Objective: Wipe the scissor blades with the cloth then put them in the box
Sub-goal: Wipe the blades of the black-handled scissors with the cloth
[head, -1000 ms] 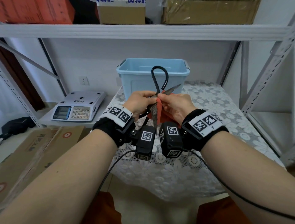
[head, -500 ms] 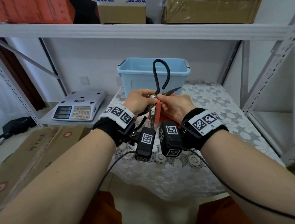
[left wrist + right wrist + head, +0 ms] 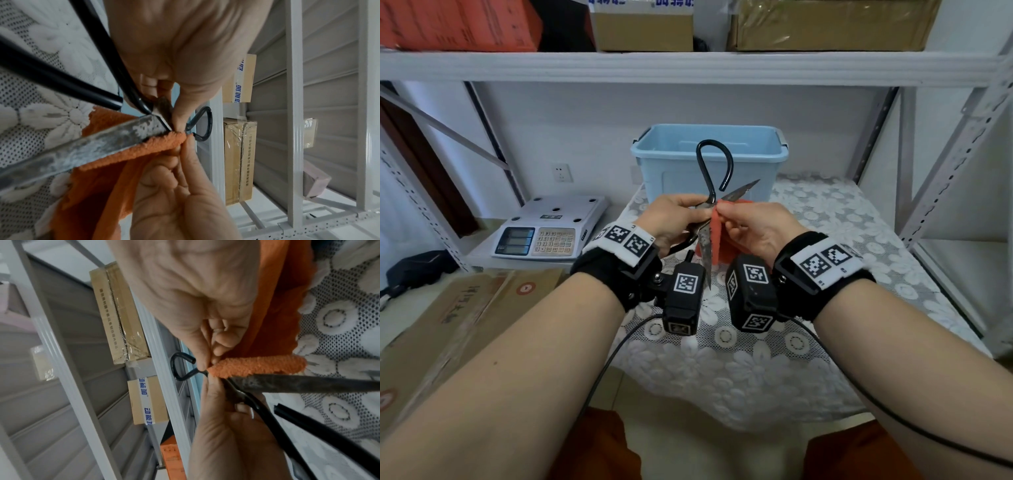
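Black-handled scissors [image 3: 704, 246] are held wide open above the lace-covered table. One handle loop stands up in front of the light blue box [image 3: 674, 178]; one blade points up right, the other down toward me. My left hand [image 3: 688, 212] grips them at the pivot. My right hand [image 3: 732, 219] pinches a folded orange cloth [image 3: 717, 240] over the lower blade, right by the pivot. The left wrist view shows the stained blade [image 3: 82, 151] lying in the cloth [image 3: 107, 178]. In the right wrist view the cloth's fold [image 3: 257, 366] sits against the blade [image 3: 308, 384].
The blue box stands open at the table's back. A white weighing scale [image 3: 551, 226] sits on a low shelf at the left, with a flat cardboard carton [image 3: 448, 325] below it. A shelf board [image 3: 688, 65] with cartons runs overhead. Metal shelf uprights [image 3: 955, 164] stand at the right.
Both hands stay almost in place. The scissors rocked slightly: the upper blade dipped toward level, then rose again. The cloth remains pinched near the pivot.
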